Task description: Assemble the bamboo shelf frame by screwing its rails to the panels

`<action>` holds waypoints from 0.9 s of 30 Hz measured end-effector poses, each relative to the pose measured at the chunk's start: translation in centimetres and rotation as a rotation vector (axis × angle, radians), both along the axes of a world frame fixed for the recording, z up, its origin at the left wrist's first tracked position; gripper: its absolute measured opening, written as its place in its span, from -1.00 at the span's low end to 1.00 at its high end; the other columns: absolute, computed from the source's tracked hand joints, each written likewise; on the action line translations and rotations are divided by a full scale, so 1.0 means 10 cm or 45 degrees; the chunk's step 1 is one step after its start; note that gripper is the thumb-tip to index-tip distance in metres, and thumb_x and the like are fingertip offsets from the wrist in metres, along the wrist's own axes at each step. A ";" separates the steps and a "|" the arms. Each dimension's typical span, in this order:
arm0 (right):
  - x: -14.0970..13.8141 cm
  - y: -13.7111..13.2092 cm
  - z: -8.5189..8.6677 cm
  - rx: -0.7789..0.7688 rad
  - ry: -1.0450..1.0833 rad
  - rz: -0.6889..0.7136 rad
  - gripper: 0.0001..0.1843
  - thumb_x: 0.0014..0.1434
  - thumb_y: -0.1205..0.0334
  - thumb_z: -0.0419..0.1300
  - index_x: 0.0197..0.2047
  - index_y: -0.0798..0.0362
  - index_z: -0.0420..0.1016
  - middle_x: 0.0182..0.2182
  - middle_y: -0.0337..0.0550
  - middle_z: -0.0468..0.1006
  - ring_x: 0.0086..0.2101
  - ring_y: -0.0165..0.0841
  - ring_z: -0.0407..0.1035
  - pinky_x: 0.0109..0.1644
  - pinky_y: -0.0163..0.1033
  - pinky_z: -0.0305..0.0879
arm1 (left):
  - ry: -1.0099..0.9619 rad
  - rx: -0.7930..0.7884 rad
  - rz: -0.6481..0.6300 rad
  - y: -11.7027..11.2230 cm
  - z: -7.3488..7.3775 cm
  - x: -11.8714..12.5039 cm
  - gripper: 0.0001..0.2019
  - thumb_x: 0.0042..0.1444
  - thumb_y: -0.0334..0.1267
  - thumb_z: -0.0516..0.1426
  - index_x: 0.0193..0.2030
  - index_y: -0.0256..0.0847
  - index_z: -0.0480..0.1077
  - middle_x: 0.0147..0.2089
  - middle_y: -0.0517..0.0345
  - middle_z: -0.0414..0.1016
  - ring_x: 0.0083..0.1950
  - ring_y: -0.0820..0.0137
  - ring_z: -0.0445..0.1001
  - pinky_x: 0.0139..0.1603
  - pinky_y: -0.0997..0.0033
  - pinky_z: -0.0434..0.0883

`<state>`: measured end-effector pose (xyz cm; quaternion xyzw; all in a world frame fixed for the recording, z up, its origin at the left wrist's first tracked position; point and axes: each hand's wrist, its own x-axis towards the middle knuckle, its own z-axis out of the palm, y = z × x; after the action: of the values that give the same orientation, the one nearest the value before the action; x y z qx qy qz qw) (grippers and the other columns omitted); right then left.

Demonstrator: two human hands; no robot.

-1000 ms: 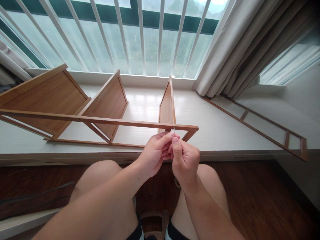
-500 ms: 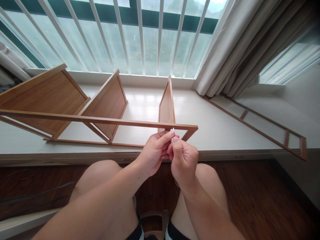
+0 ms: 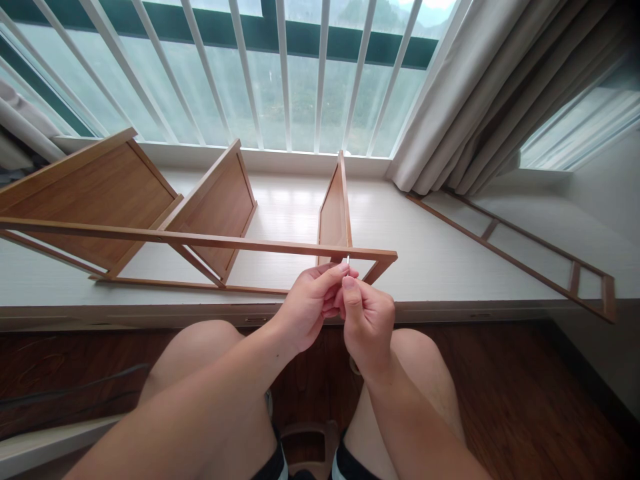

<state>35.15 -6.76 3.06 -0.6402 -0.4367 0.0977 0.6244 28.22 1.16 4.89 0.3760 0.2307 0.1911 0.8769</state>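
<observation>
A wooden shelf unit [image 3: 280, 247] lies on its side, its front rail running across in front of me and three shelf panels standing up from it. Just under the right end of that rail, a thin silver screw [image 3: 348, 261] points up at the wood. My left hand [image 3: 313, 300] pinches the screw between thumb and fingertips. Against it, my right hand [image 3: 367, 317] is closed, thumb on top, right below the screw. Whatever the right fingers grip is hidden inside them. Whether the screw tip has entered the rail cannot be made out.
A separate wooden ladder-like side frame [image 3: 525, 250] lies on the white window ledge [image 3: 285, 200] to the right. Behind are white window bars [image 3: 323, 80] and a grey curtain [image 3: 440, 100]. Below the ledge, my knees flank a small stool [image 3: 327, 433].
My right hand has turned very slightly and its thumb sits a little lower. The left hand, screw and shelf unit stay practically where they were.
</observation>
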 end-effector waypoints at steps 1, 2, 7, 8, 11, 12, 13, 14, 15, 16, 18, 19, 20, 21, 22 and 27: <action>0.00 0.00 0.00 0.002 -0.001 -0.005 -0.60 0.29 0.27 0.05 -0.60 0.09 0.21 -0.65 -0.31 0.26 -0.58 -0.51 0.18 -0.47 -0.39 0.15 | -0.002 0.000 -0.002 0.00 0.00 0.00 -0.70 0.12 -0.05 0.20 -0.32 -0.32 0.43 -0.62 0.32 0.07 -0.59 0.63 0.05 -0.62 0.64 -0.03; 0.00 0.00 0.00 0.003 -0.004 -0.011 -0.60 0.29 0.28 0.04 -0.60 0.08 0.20 -0.65 -0.30 0.26 -0.58 -0.51 0.18 -0.47 -0.38 0.15 | -0.005 0.001 -0.002 0.00 0.00 0.00 -0.70 0.12 -0.06 0.20 -0.32 -0.32 0.43 -0.62 0.32 0.07 -0.60 0.63 0.05 -0.62 0.63 -0.04; -0.02 0.01 0.02 0.024 0.000 -0.025 -0.59 0.30 0.27 0.00 -0.60 0.08 0.20 -0.65 -0.29 0.26 -0.59 -0.50 0.17 -0.48 -0.37 0.14 | -0.011 0.001 -0.006 0.00 0.01 0.01 -0.69 0.09 -0.04 0.22 -0.33 -0.31 0.43 -0.63 0.33 0.07 -0.61 0.63 0.04 -0.63 0.62 -0.07; -0.03 0.02 0.03 0.033 0.011 -0.028 -0.58 0.31 0.27 0.00 -0.60 0.08 0.20 -0.65 -0.29 0.26 -0.59 -0.50 0.17 -0.48 -0.37 0.14 | -0.011 0.002 -0.007 0.00 0.01 0.01 -0.69 0.08 -0.04 0.22 -0.33 -0.31 0.43 -0.63 0.33 0.07 -0.61 0.63 0.03 -0.63 0.62 -0.07; -0.05 0.03 0.03 0.039 0.039 -0.050 -0.57 0.32 0.24 -0.02 -0.60 0.08 0.21 -0.65 -0.29 0.26 -0.59 -0.50 0.17 -0.49 -0.37 0.15 | -0.014 0.012 -0.010 0.00 0.01 0.02 -0.69 0.07 -0.03 0.23 -0.33 -0.30 0.43 -0.63 0.34 0.06 -0.60 0.64 0.00 -0.63 0.62 -0.08; -0.05 0.03 0.03 0.037 0.041 -0.058 -0.56 0.33 0.23 -0.03 -0.61 0.08 0.21 -0.66 -0.29 0.26 -0.60 -0.50 0.18 -0.49 -0.37 0.15 | -0.015 0.016 -0.010 0.00 0.01 0.02 -0.69 0.07 -0.03 0.23 -0.33 -0.30 0.43 -0.63 0.34 0.06 -0.60 0.63 0.00 -0.62 0.62 -0.08; -0.05 0.03 0.02 0.035 0.043 -0.063 -0.55 0.33 0.23 -0.04 -0.61 0.08 0.21 -0.66 -0.29 0.25 -0.60 -0.50 0.18 -0.50 -0.37 0.15 | -0.016 0.019 -0.010 0.00 0.01 0.01 -0.69 0.07 -0.03 0.23 -0.33 -0.30 0.43 -0.63 0.33 0.07 -0.60 0.63 0.00 -0.62 0.61 -0.08; -0.05 0.03 0.02 0.034 0.048 -0.063 -0.54 0.34 0.22 -0.04 -0.61 0.08 0.21 -0.66 -0.29 0.25 -0.60 -0.50 0.18 -0.50 -0.37 0.15 | -0.017 0.021 -0.010 0.00 0.01 0.01 -0.70 0.08 -0.04 0.23 -0.33 -0.30 0.43 -0.63 0.33 0.07 -0.60 0.63 0.00 -0.62 0.61 -0.08; -0.05 0.03 0.01 0.033 0.052 -0.060 -0.54 0.34 0.21 -0.05 -0.61 0.08 0.21 -0.66 -0.29 0.25 -0.60 -0.50 0.18 -0.50 -0.37 0.15 | -0.016 0.020 -0.010 0.00 0.01 0.01 -0.70 0.08 -0.04 0.23 -0.33 -0.30 0.43 -0.63 0.33 0.07 -0.59 0.63 0.00 -0.62 0.62 -0.07; -0.05 0.03 0.01 0.030 0.053 -0.055 -0.54 0.34 0.21 -0.04 -0.61 0.08 0.21 -0.66 -0.29 0.26 -0.60 -0.50 0.18 -0.51 -0.37 0.15 | -0.011 0.018 -0.008 0.01 0.01 0.01 -0.70 0.08 -0.05 0.23 -0.33 -0.30 0.43 -0.62 0.33 0.06 -0.59 0.63 0.00 -0.61 0.62 -0.07; -0.03 0.03 0.00 0.005 0.034 -0.045 -0.56 0.33 0.21 -0.01 -0.61 0.08 0.22 -0.66 -0.29 0.28 -0.60 -0.50 0.19 -0.49 -0.37 0.15 | 0.004 0.012 0.005 0.01 0.00 0.01 -0.71 0.08 -0.06 0.23 -0.34 -0.31 0.44 -0.62 0.33 0.06 -0.58 0.63 0.00 -0.61 0.62 -0.06; -0.02 0.02 0.00 -0.015 0.014 -0.044 -0.57 0.31 0.21 0.02 -0.60 0.08 0.23 -0.65 -0.29 0.30 -0.59 -0.50 0.20 -0.48 -0.37 0.16 | 0.010 0.010 0.013 0.02 0.00 0.01 -0.70 0.07 -0.06 0.24 -0.33 -0.31 0.44 -0.62 0.33 0.05 -0.58 0.63 0.00 -0.61 0.63 -0.05; -0.01 0.02 0.00 -0.036 -0.010 -0.046 -0.59 0.30 0.22 0.04 -0.59 0.08 0.25 -0.65 -0.29 0.32 -0.59 -0.50 0.22 -0.47 -0.37 0.17 | 0.014 0.008 0.021 0.02 -0.01 0.01 -0.70 0.07 -0.06 0.24 -0.33 -0.32 0.44 -0.61 0.33 0.04 -0.58 0.63 -0.01 -0.61 0.63 -0.05; 0.00 0.02 0.00 -0.055 -0.034 -0.049 -0.61 0.29 0.22 0.07 -0.58 0.08 0.29 -0.64 -0.29 0.35 -0.57 -0.50 0.24 -0.45 -0.37 0.18 | 0.014 0.008 0.026 0.02 -0.01 0.01 -0.70 0.07 -0.06 0.24 -0.32 -0.33 0.45 -0.61 0.34 0.03 -0.59 0.63 -0.01 -0.61 0.63 -0.05; 0.01 0.02 0.00 -0.068 -0.054 -0.052 -0.63 0.27 0.23 0.09 -0.57 0.09 0.32 -0.63 -0.29 0.38 -0.56 -0.49 0.26 -0.43 -0.37 0.19 | 0.013 0.007 0.029 0.03 -0.01 0.01 -0.70 0.07 -0.06 0.24 -0.31 -0.33 0.45 -0.62 0.34 0.02 -0.59 0.63 -0.02 -0.61 0.63 -0.05; 0.02 0.02 -0.01 -0.068 -0.117 -0.086 -0.67 0.24 0.23 0.14 -0.56 0.09 0.37 -0.62 -0.28 0.42 -0.55 -0.49 0.28 -0.40 -0.36 0.21 | 0.010 0.009 0.025 0.03 -0.01 0.01 -0.69 0.06 -0.06 0.24 -0.30 -0.33 0.46 -0.62 0.36 -0.04 -0.59 0.63 -0.05 -0.61 0.62 -0.07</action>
<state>35.32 -6.58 3.00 -0.6748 -0.4402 0.0588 0.5894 28.32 1.47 4.76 0.3776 0.2371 0.1991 0.8727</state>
